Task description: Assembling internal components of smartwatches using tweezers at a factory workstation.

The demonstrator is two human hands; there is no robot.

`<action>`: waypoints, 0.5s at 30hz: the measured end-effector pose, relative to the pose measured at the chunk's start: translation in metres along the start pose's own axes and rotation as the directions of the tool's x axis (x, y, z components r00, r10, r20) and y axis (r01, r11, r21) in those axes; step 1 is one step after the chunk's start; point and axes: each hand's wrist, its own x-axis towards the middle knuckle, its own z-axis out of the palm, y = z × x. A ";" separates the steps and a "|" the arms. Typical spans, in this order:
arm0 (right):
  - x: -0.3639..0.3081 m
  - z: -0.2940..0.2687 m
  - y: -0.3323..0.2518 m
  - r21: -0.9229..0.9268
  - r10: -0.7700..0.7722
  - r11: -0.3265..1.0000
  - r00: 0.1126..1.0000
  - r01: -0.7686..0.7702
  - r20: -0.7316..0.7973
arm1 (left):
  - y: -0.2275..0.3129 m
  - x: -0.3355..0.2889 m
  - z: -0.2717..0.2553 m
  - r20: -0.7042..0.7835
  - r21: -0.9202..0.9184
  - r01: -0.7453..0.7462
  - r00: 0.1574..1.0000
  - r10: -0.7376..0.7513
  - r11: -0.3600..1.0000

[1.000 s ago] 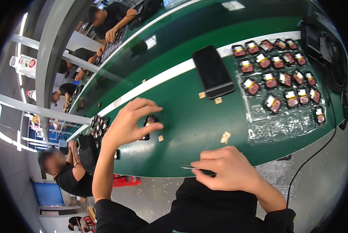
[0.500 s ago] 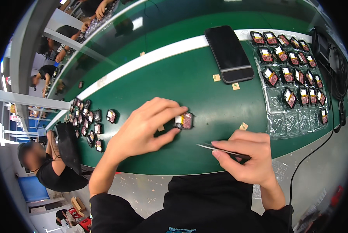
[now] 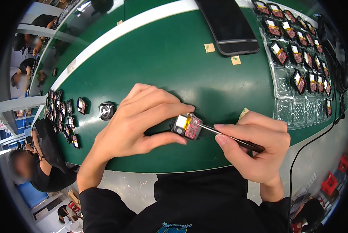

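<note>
- Left hand [image 3: 143, 116]: thumb and forefinger pinch opposite edges of a small black-framed electronic module with a red circuit board, white block and yellow strip [image 3: 189, 127]. This module is the landmark below; whether it rests on the table or is raised cannot be told.
- Right hand [image 3: 259, 147]: grips slim dark metal tweezers [image 3: 238, 141] between thumb and forefinger, tip over the landmark's circuit board. Tip contact cannot be confirmed.
- Step in hand (judged): fine tweezer work on the board while the left hand steadies the frame.
- Next move (judged): calls for an unmoving frame and light, exact tip control.
- Left of the landmark, beyond the left hand: a black square housing with a rounded face [image 3: 107, 111], then a heap of similar modules [image 3: 61, 112].
- Beyond and right of the landmark: a black rectangular smartphone [image 3: 232, 29], with beige square patches [image 3: 209, 47] near its lower end.
- Far right of the landmark: a clear plastic pocketed tray [image 3: 298, 110], partly filled with modules.
</note>
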 end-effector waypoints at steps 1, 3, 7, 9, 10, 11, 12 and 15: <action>0.000 0.000 -0.001 -0.018 0.003 1.000 1.000 -0.003 0.018 | 0.000 0.001 0.003 -0.012 -0.019 -0.019 1.000 0.019 1.000; 0.000 0.000 -0.002 -0.032 0.023 0.999 0.999 -0.022 0.043 | 0.000 -0.001 0.003 0.008 -0.016 -0.009 1.000 0.009 1.000; 0.001 0.004 -0.004 -0.123 0.032 0.992 0.996 -0.022 0.080 | -0.002 0.000 0.003 0.011 -0.008 -0.015 1.000 0.016 1.000; 0.002 0.006 -0.002 -0.130 0.040 0.991 0.995 -0.028 0.095 | -0.004 -0.001 0.003 0.015 0.009 -0.022 1.000 0.022 1.000; 0.002 0.007 -0.001 -0.140 0.035 0.990 0.994 -0.021 0.100 | -0.005 -0.001 0.004 0.018 0.006 -0.014 1.000 0.014 1.000; 0.002 0.007 -0.002 -0.157 0.029 0.987 0.994 -0.013 0.101 | -0.005 -0.001 0.004 0.015 0.009 -0.026 1.000 0.026 1.000; 0.002 0.008 -0.001 -0.159 0.034 0.987 0.994 -0.017 0.102 | -0.005 -0.001 0.004 0.013 0.013 -0.038 0.999 0.038 0.999; 0.000 0.010 0.002 -0.173 -0.020 0.984 0.997 0.033 0.078 | -0.006 -0.001 0.002 0.023 0.005 -0.045 0.999 0.045 0.999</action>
